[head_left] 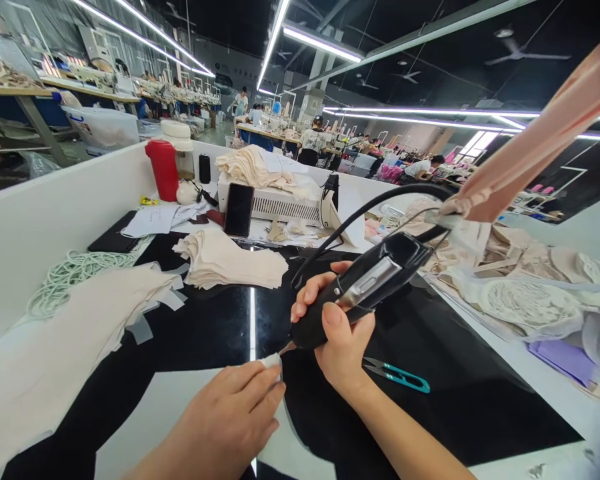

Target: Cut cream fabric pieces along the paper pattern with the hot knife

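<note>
My right hand [336,327] is wrapped round a black corded hand tool [365,283] with a metal plate on its side. The tool's tip points down and left at a small white fabric piece [273,361] on the glossy black table [220,320]. My left hand [225,417] lies flat with fingers together, pressing that fabric piece down right beside the tip. The tool's black cable [360,213] arcs up and to the right.
Teal thread snips [397,375] lie just right of my right wrist. A stack of cream fabric pieces [230,263] sits ahead, more white fabric [70,333] at left, lace garments [530,293] at right. A phone [239,209], red bottle [163,169] and white machine [280,200] stand behind. Other people work farther back.
</note>
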`<act>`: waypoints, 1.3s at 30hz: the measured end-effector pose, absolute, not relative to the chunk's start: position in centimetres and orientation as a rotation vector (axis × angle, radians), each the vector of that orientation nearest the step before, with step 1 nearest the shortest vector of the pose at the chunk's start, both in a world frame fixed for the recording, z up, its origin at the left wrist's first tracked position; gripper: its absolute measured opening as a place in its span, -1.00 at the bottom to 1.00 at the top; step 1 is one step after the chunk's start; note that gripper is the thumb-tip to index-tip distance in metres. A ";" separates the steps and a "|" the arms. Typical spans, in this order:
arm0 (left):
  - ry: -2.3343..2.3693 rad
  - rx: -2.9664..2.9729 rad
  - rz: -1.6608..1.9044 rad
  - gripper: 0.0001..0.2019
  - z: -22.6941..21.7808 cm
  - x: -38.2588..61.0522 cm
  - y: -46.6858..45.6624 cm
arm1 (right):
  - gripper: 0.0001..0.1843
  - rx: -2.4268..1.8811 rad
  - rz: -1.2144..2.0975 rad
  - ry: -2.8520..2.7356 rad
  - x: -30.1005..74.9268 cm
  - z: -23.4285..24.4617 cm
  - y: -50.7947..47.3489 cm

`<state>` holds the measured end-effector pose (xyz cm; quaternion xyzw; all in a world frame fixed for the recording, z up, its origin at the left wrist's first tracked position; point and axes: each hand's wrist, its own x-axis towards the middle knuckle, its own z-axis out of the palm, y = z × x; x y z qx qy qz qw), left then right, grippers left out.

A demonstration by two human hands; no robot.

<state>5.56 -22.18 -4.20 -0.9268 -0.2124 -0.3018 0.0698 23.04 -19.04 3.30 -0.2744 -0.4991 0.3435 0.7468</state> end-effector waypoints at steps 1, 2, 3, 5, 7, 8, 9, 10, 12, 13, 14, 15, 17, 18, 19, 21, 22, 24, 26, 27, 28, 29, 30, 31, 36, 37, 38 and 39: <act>-0.632 -2.788 -0.898 -0.75 -4.5 5.5 -22.1 | -0.56 -0.613 0.754 -1.091 23.1 3.2 -19.0; -0.627 -2.779 -0.902 -0.75 -4.7 5.5 -22.0 | -0.56 -0.625 0.752 -1.092 23.1 3.1 -19.0; -0.624 -2.760 -0.918 -0.76 -5.0 5.6 -21.9 | -0.57 -0.634 0.747 -1.094 23.2 3.0 -19.0; -0.616 -2.702 -0.979 -0.77 -5.4 5.8 -21.6 | -0.58 -0.641 0.738 -1.100 23.2 2.9 -19.0; -0.609 -2.646 -1.029 -0.77 -5.6 6.0 -21.2 | -0.59 -0.636 0.732 -1.100 23.2 2.8 -18.9; -0.605 -2.632 -1.041 -0.77 -5.7 6.1 -21.1 | -0.59 -0.633 0.732 -1.100 23.2 2.8 -18.9; -0.602 -2.625 -1.048 -0.77 -5.7 6.2 -21.0 | -0.59 -0.631 0.733 -1.100 23.1 2.7 -18.9; -0.596 -2.617 -1.059 -0.78 -5.8 6.2 -20.9 | -0.59 -0.628 0.734 -1.102 23.1 2.7 -18.9; -0.589 -2.602 -1.087 -0.79 -5.8 6.2 -20.8 | -0.59 -0.620 0.742 -1.101 23.1 2.7 -18.9; -0.587 -2.596 -1.096 -0.79 -5.8 6.2 -20.8 | -0.60 -0.617 0.746 -1.100 23.1 2.7 -18.9; -0.587 -2.591 -1.098 -0.78 -5.8 6.2 -20.8 | -0.61 -0.613 0.748 -1.097 23.1 2.7 -18.9; -0.591 -2.591 -1.090 -0.77 -5.7 6.1 -20.8 | -0.61 -0.610 0.750 -1.095 23.2 2.7 -18.9; -0.592 -2.586 -1.079 -0.76 -5.7 6.1 -20.9 | -0.63 -0.609 0.752 -1.094 23.2 2.7 -18.8; -0.590 -2.580 -1.079 -0.76 -5.7 6.1 -20.9 | -0.63 -0.609 0.753 -1.094 23.2 2.6 -18.8; -0.588 -2.573 -1.082 -0.76 -5.7 6.1 -20.9 | -0.64 -0.610 0.753 -1.095 23.3 2.6 -18.9; -0.582 -2.559 -1.092 -0.74 -5.6 6.1 -20.8 | -0.64 -0.611 0.750 -1.095 23.3 2.6 -18.9; -0.581 -2.561 -1.082 -0.73 -5.6 6.1 -20.8 | -0.63 -0.610 0.748 -1.095 23.3 2.5 -18.9; -0.581 -2.558 -1.070 -0.70 -5.5 6.0 -20.7 | -0.64 -0.606 0.746 -1.095 23.3 2.5 -18.9; -0.580 -2.544 -1.059 -0.68 -5.4 6.0 -20.8 | -0.64 -0.600 0.744 -1.097 23.3 2.5 -18.8; -0.583 -2.535 -1.055 -0.68 -5.3 6.0 -20.8 | -0.64 -0.596 0.743 -1.098 23.3 2.4 -18.8; -0.586 -2.527 -1.054 -0.69 -5.2 6.0 -20.9 | -0.64 -0.594 0.744 -1.099 23.3 2.4 -18.8; -0.593 -2.522 -1.052 -0.70 -5.1 6.0 -20.9 | -0.64 -0.593 0.745 -1.098 23.3 2.4 -18.8; -0.601 -2.523 -1.047 -0.69 -5.1 6.0 -21.0 | -0.64 -0.591 0.745 -1.098 23.3 2.4 -18.7; -0.606 -2.523 -1.047 -0.68 -5.0 6.0 -21.0 | -0.64 -0.592 0.747 -1.097 23.3 2.4 -18.7; -0.599 -2.531 -1.020 -0.69 -5.2 6.0 -21.0 | -0.64 -0.597 0.742 -1.099 23.2 2.4 -18.7; -0.601 -2.535 -1.012 -0.70 -5.3 6.0 -21.0 | -0.63 -0.598 0.741 -1.099 23.2 2.4 -18.8; -0.605 -2.539 -1.006 -0.71 -5.4 6.0 -21.0 | -0.63 -0.596 0.737 -1.101 23.2 2.5 -18.8; -0.607 -2.539 -1.005 -0.71 -5.5 5.9 -20.9 | -0.63 -0.599 0.733 -1.103 23.2 2.5 -18.8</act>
